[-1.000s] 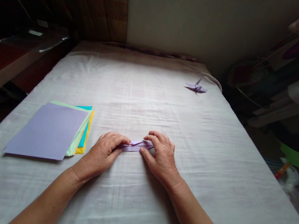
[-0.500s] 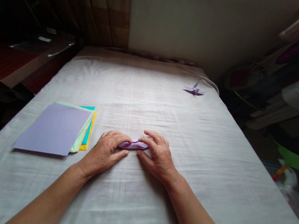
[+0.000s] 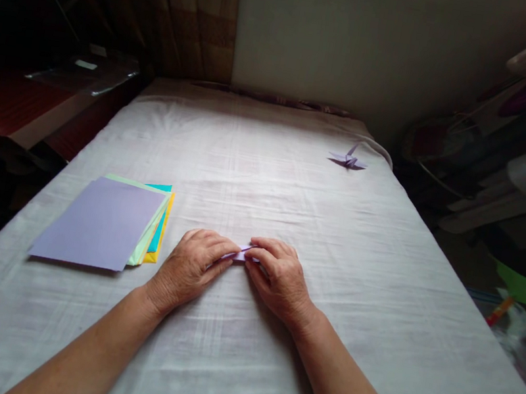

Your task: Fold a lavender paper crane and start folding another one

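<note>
A small folded piece of purple paper [image 3: 240, 254] lies on the white sheet [image 3: 293, 195] between my hands. My left hand [image 3: 192, 266] pinches its left end with curled fingers. My right hand [image 3: 278, 276] presses and pinches its right end. The two sets of fingertips almost meet, so only a thin strip of the paper shows. To the left of my left hand lies a stack of coloured paper sheets [image 3: 104, 222] with a purple sheet on top.
A finished purple paper crane [image 3: 347, 160] sits far back on the right of the sheet. A dark wooden ledge [image 3: 31, 114] runs along the left. Clothes and clutter [image 3: 522, 165] crowd the right side, with a green scrap [image 3: 521, 288] on the floor.
My hands have drawn closer together over the purple paper, covering most of it. The view has shifted slightly.
</note>
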`<state>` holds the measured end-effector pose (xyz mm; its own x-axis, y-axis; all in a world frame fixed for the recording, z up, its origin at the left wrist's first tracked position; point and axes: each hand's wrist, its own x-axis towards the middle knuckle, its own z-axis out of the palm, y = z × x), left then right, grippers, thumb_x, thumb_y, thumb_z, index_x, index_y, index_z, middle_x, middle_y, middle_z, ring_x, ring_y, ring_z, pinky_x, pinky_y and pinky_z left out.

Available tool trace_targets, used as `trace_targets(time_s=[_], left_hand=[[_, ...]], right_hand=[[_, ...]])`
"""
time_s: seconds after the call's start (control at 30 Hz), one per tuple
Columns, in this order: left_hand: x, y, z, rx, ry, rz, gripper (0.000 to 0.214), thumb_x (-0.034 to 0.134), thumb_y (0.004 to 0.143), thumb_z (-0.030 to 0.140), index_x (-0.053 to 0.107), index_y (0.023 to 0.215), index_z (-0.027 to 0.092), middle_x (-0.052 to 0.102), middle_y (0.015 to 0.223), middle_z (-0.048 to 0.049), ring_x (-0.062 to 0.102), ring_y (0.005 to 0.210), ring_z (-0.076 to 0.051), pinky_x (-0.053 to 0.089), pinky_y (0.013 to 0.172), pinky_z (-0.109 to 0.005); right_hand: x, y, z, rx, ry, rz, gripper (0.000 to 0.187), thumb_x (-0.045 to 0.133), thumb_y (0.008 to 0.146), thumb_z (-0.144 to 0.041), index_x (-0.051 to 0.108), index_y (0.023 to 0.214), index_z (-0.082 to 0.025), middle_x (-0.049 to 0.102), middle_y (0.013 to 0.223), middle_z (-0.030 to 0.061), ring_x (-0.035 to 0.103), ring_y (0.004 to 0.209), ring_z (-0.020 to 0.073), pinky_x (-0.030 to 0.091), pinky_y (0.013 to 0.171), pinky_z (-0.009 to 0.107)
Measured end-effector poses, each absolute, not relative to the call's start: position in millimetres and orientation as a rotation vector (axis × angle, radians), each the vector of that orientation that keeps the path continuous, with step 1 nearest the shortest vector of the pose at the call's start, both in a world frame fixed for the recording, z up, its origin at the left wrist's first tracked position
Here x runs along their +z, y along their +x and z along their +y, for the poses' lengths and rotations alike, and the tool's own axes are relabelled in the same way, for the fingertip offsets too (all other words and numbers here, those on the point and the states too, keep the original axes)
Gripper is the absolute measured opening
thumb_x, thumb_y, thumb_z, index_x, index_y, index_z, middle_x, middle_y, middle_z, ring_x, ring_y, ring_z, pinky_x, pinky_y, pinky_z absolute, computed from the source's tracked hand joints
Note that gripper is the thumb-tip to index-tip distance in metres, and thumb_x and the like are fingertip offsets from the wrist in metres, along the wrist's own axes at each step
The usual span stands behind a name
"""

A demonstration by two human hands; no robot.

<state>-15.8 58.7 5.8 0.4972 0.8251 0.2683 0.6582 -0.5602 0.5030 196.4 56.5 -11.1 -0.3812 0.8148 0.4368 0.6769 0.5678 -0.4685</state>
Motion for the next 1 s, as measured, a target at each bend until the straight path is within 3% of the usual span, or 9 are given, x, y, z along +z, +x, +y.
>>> trace_targets(time_s=[0.23, 0.47, 0.7, 1.0], left_hand=[[3, -15, 59, 0.704, 2.408, 1.275, 0.019, 0.053, 0.094, 0.026, 0.07, 0.102, 0.025, 0.073, 0.105, -0.0034, 0.063, 0.101, -0.02, 0.043, 0.092, -0.039], [4, -13, 59, 0.735, 2.35, 1.312, 0.016, 0.053, 0.094, 0.025, 0.068, 0.1, 0.024, 0.074, 0.1, -0.0024, 0.064, 0.097, -0.019, 0.044, 0.091, -0.038], [6, -10, 57, 0.678, 2.399, 1.336, 0.017, 0.052, 0.094, 0.025, 0.067, 0.101, 0.024, 0.072, 0.102, -0.0032, 0.062, 0.097, -0.02, 0.042, 0.091, -0.039], [1, -2, 60, 0.638, 2.392, 1.5, 0.015, 0.053, 0.095, 0.026, 0.066, 0.089, 0.021, 0.067, 0.099, -0.0045, 0.057, 0.095, -0.022, 0.042, 0.089, -0.039]], right_hand=[[-10, 197, 55, 0.284, -1.195, -2.177, 0.014, 0.057, 0.091, -0.024, 0.07, 0.096, -0.024, 0.07, 0.111, 0.0068, 0.063, 0.103, 0.022, 0.047, 0.091, 0.04], [-8, 193, 57, 0.291, -1.245, -2.186, 0.021, 0.058, 0.09, -0.026, 0.069, 0.109, -0.025, 0.069, 0.114, 0.0083, 0.062, 0.105, 0.0233, 0.046, 0.092, 0.041], [-13, 190, 59, 0.252, -1.246, -2.183, 0.015, 0.059, 0.091, -0.024, 0.073, 0.098, -0.026, 0.069, 0.113, 0.0066, 0.061, 0.103, 0.0222, 0.044, 0.088, 0.039], [-10, 182, 61, 0.309, -1.344, -2.126, 0.012, 0.058, 0.091, -0.021, 0.068, 0.086, -0.022, 0.07, 0.111, 0.0063, 0.061, 0.104, 0.023, 0.041, 0.089, 0.04]])
